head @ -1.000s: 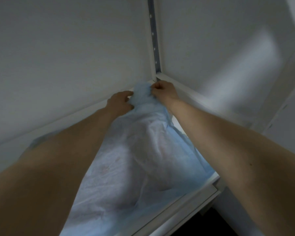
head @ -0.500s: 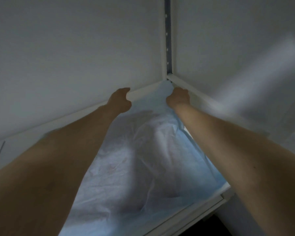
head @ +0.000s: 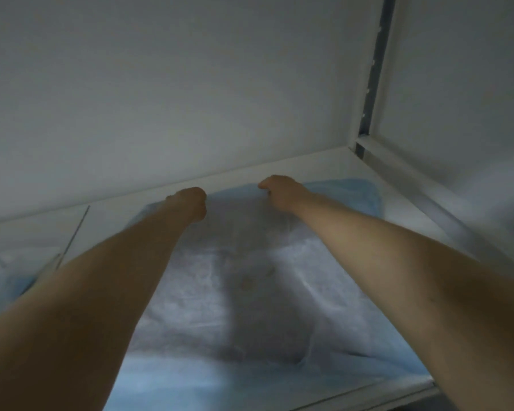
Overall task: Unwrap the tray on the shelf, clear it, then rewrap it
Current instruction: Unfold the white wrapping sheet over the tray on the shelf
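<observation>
Blue wrap [head: 250,292] lies spread over a raised, flat-topped bulk on the shelf [head: 324,164]. The tray itself is hidden under it, so only its outline shows thru the cloth. The wrap covers most of the shelf, from the front lip to just short of the back wall [head: 190,84], w/ creases across the middle and a bluer folded corner to the right of the right fingers.

Both bare arms reach in over the wrap to its far edge. Left hand [head: 190,203] sits knuckles-up on the wrap, fingers curled under & out of sight. Can't tell if they've got cloth or nothing. Right hand [head: 282,192] is near it w/ a gap between them. Its thumb and curled fingers [head: 266,193] are pinched on the wrap's far edge.

Beyond both sets of fingers there's a bare strip of shelf, then the wall. Well apart to the right of the right fingers, a slotted upright [head: 374,69] stands in the corner where the back wall meets the side wall [head: 472,84]. Left of the left fingers a thin wire divider [head: 77,229] runs front to back. Past it is a second blue bundle [head: 0,280], too blurred for detail.
</observation>
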A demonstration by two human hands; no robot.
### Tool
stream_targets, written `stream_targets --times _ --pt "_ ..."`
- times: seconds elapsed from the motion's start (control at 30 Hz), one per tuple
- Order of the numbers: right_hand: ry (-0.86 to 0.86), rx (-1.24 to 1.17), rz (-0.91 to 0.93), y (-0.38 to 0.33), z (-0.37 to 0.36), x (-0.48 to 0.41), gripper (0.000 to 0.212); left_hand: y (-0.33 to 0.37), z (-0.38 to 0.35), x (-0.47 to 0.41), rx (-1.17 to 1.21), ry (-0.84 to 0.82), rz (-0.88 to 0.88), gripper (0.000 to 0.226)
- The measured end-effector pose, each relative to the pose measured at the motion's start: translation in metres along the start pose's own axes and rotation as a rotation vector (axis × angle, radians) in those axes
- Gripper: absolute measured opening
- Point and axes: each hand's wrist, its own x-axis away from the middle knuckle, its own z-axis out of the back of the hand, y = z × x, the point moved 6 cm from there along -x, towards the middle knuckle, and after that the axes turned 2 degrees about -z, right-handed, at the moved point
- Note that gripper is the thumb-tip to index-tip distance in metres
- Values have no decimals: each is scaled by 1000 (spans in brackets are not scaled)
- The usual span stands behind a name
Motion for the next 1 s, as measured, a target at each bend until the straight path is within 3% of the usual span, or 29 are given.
stream_targets --times 0.3,0.43,0.6,0.87,1.0 --pt "-45 170 67 -32 -20 -11 53 -46 -4 2 -95 87 1 43" --pt "-23 202 42 -36 -22 -16 49 -65 -11 -1 -49 25 -29 51" --pt "13 253 22 -46 -25 -18 47 -69 -7 -10 -111 35 -124 35" --pt "94 225 -42 -66 -25 -25 36 -88 -6 -23 275 -4 -68 27" --pt "110 190 -47 -69 -33 -30 36 -94 -3 -23 430 72 -74 22"
